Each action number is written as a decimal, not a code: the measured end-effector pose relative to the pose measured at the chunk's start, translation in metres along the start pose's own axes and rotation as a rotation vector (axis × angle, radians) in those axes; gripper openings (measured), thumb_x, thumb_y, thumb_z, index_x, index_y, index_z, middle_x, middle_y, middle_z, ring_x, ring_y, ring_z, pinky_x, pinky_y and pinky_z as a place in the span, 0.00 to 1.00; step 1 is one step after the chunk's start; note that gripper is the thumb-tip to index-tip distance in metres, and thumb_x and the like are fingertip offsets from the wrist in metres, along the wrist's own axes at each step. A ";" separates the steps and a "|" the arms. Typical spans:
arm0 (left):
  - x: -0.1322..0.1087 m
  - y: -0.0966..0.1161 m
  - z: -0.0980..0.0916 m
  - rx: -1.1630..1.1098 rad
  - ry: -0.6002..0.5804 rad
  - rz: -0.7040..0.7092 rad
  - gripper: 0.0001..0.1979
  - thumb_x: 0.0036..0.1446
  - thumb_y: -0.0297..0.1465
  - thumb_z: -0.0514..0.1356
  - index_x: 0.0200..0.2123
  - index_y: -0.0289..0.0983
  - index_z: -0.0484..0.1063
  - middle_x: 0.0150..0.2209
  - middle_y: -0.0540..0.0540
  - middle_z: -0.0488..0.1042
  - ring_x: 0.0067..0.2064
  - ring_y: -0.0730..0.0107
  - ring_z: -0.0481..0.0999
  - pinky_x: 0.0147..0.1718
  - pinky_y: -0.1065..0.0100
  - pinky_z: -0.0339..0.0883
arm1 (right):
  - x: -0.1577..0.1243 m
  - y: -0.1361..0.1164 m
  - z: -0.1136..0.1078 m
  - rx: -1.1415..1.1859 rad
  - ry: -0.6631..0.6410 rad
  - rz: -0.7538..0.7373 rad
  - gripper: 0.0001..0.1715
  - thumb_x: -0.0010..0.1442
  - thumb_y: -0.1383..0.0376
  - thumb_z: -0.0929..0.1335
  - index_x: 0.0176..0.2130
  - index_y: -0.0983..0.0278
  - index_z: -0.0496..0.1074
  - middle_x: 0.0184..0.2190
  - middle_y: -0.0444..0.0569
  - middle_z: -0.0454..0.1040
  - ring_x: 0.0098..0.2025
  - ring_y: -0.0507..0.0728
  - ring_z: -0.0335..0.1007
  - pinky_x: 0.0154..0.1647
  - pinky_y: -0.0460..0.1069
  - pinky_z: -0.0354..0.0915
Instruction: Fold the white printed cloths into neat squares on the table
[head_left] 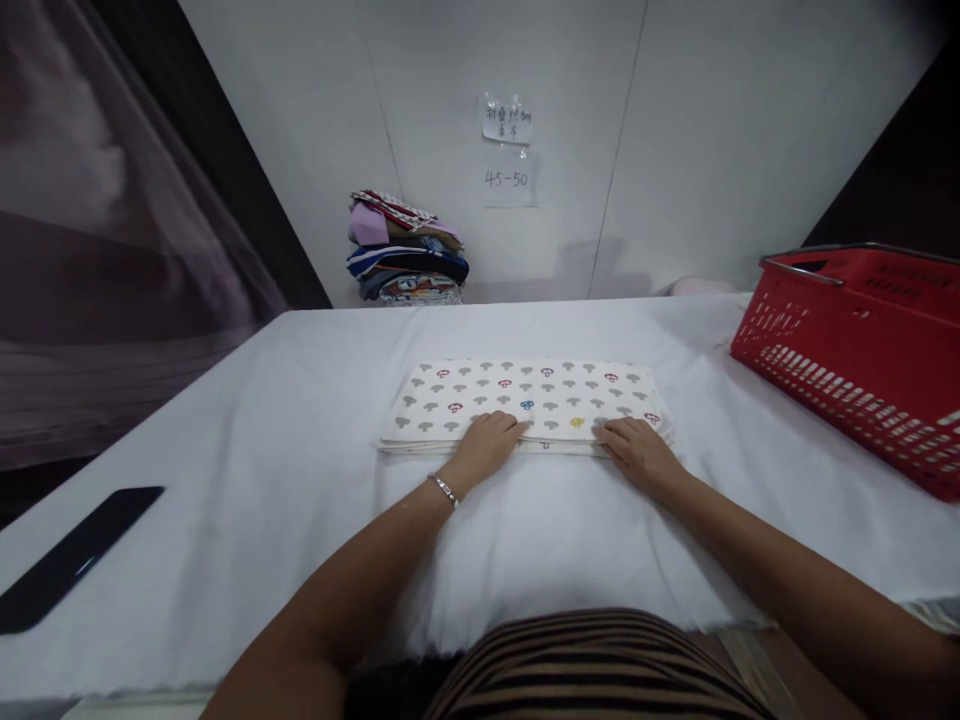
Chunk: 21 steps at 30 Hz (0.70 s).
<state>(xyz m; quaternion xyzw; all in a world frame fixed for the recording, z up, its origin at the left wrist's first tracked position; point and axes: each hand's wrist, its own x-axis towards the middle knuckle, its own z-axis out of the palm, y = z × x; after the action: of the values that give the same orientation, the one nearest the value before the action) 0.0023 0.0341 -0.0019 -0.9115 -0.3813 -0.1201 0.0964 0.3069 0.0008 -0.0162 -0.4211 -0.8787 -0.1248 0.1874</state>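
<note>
A white cloth (517, 392) with small grey and coloured mushroom prints lies folded into a wide flat rectangle on the white-covered table. My left hand (489, 444), with a silver bracelet at the wrist, rests on its front edge left of the middle, fingers pressed together over the fold. Farther right along that same edge, my right hand (635, 452) has its fingers closed on the cloth. The thumbs are mostly hidden.
A red plastic basket (862, 340) with a metal handle sits at the table's right. At the left edge lies a dark flat object (79, 560). Folded fabrics (407, 250) are stacked by the wall, left of two paper notes (510, 180). The table's white cover (285, 420) is slightly wrinkled.
</note>
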 end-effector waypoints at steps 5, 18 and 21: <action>-0.003 0.005 0.001 -0.027 0.007 -0.015 0.14 0.61 0.24 0.51 0.48 0.39 0.68 0.37 0.46 0.71 0.40 0.65 0.68 0.37 0.64 0.59 | -0.008 0.001 0.005 0.063 0.033 -0.008 0.17 0.64 0.69 0.58 0.50 0.63 0.67 0.41 0.54 0.73 0.40 0.58 0.67 0.39 0.53 0.64; -0.009 0.004 0.001 -0.083 0.078 0.006 0.14 0.61 0.23 0.49 0.48 0.38 0.66 0.36 0.45 0.70 0.39 0.64 0.67 0.38 0.63 0.60 | -0.014 -0.007 0.002 0.076 0.015 0.073 0.19 0.65 0.69 0.58 0.52 0.62 0.67 0.42 0.54 0.74 0.41 0.59 0.68 0.40 0.54 0.66; -0.008 0.001 0.001 -0.135 0.049 -0.004 0.07 0.60 0.25 0.51 0.40 0.37 0.68 0.36 0.45 0.70 0.39 0.64 0.67 0.38 0.63 0.60 | -0.018 -0.004 -0.002 0.067 0.019 0.105 0.18 0.65 0.67 0.59 0.53 0.62 0.67 0.43 0.55 0.73 0.42 0.59 0.69 0.41 0.55 0.67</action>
<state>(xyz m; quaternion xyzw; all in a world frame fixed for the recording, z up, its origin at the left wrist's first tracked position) -0.0027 0.0284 -0.0057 -0.9120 -0.3717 -0.1680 0.0436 0.3151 -0.0150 -0.0227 -0.4587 -0.8573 -0.0892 0.2158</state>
